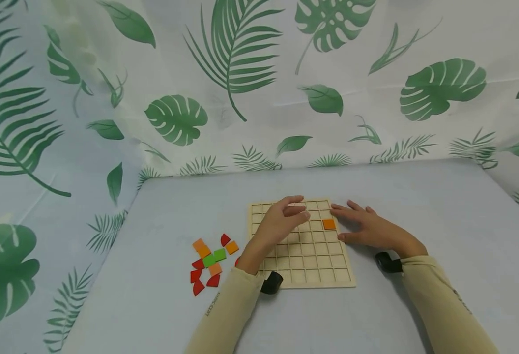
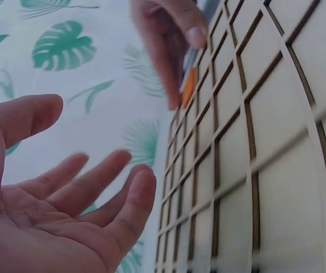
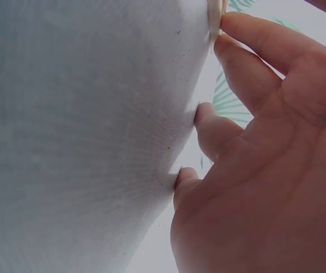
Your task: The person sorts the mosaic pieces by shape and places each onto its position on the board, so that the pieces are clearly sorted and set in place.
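Observation:
A pale wooden grid board (image 1: pixel 310 264) lies on the table, with one orange square tile (image 1: pixel 329 224) in a cell near its right edge. My left hand (image 1: pixel 276 224) hovers over the board's upper middle. In the left wrist view its fingers (image 2: pixel 134 196) are loosely bent, apart from the board and holding nothing. My right hand (image 1: pixel 374 230) lies at the board's right side, fingers extended. The right wrist view has two of its fingertips (image 3: pixel 229 25) touching the board's edge, while other fingers rest on the table.
Left of the board lies a loose group of flat pieces: orange squares (image 1: pixel 232 247), green squares (image 1: pixel 220 254) and red quarter-round pieces (image 1: pixel 213 280). My left forearm partly covers a red piece beside the board. A leaf-patterned cloth (image 1: pixel 259 98) hangs behind the pale table (image 1: pixel 171 211).

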Demonstrator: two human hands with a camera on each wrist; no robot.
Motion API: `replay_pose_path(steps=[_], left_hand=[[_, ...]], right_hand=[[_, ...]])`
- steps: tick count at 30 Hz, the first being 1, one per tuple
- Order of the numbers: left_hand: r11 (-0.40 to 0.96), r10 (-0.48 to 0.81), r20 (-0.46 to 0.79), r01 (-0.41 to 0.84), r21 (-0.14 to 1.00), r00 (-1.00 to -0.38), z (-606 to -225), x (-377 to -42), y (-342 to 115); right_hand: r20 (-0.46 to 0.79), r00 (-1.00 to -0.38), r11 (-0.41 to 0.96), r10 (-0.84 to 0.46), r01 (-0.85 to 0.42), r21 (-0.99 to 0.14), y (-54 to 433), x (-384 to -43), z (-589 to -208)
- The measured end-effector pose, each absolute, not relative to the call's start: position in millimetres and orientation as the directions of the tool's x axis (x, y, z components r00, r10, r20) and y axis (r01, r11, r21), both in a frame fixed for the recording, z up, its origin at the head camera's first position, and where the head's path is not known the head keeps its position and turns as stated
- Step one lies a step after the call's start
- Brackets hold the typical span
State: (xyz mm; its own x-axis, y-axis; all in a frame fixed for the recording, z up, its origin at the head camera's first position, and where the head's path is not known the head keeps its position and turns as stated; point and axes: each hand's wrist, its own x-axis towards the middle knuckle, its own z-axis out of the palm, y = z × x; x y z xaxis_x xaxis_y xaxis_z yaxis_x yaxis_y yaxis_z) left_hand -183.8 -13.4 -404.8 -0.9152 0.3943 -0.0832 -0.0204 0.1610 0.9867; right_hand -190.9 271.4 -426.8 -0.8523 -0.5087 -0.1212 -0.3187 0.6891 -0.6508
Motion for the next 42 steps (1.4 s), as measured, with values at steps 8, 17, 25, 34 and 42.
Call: replay_pose_path(steps=[8,17,25,34,42], left_hand=[[0.123,0.354,-0.086,-0.045,0.991,-0.931,-403.9,-171.7,-49.6],[0.164,0.305,-0.074,-0.024,0.986,-0.95,-405.4,-163.8,-78.9],[0.246,0.238,-0.077,-0.017,0.969,-0.968,-399.0,-159.5,-109.1],[0.384,0.171,-0.101,-0.028,0.923,-0.98,-404.4,-156.9,-142.6],[0.422,0.199,-0.136,-0.04,0.906,-0.971,-411.7,-152.2,-167.0]], right_hand=[[-0.123,-0.853,0.682,-0.507,-0.31,-0.663,274.3,-190.3,-426.5],[-0.123,-0.851,0.678,-0.51,-0.31,-0.667,274.9,-190.3,-427.6],[-0.124,-0.852,0.679,-0.509,-0.309,-0.666,274.0,-190.1,-428.9],[-0.118,-0.847,0.675,-0.518,-0.321,-0.664,273.9,-191.2,-426.2],[-0.119,-0.849,0.676,-0.514,-0.316,-0.665,271.8,-190.6,-426.1]])
